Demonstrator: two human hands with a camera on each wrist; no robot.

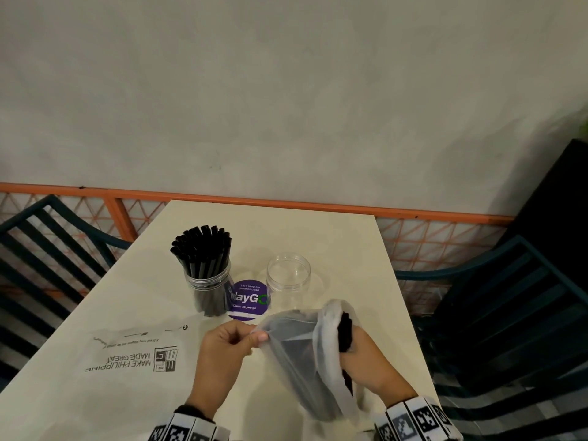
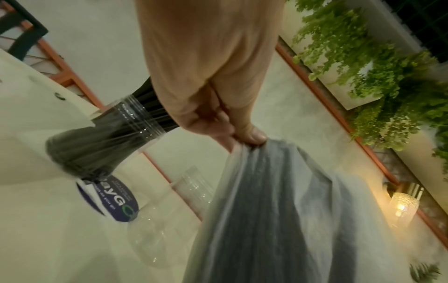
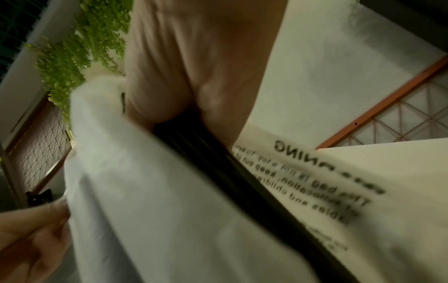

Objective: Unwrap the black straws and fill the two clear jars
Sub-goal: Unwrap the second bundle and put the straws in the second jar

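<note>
The right hand (image 1: 362,354) grasps the straw bundle (image 1: 345,332), apparently near-upright; the left hand (image 1: 229,342) pinches the bag (image 1: 296,351) mouth. The empty jar (image 1: 288,275) stands just beyond.

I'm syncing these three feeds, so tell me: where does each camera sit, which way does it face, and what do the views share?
Head: worn on the head, looking forward and down at the table, both hands, filled jar and empty jar.
Left wrist: looks along the left hand pinching the plastic bag.
Right wrist: looks along the right hand gripping the black straws.
Shared: the bag appears in all three.
</note>
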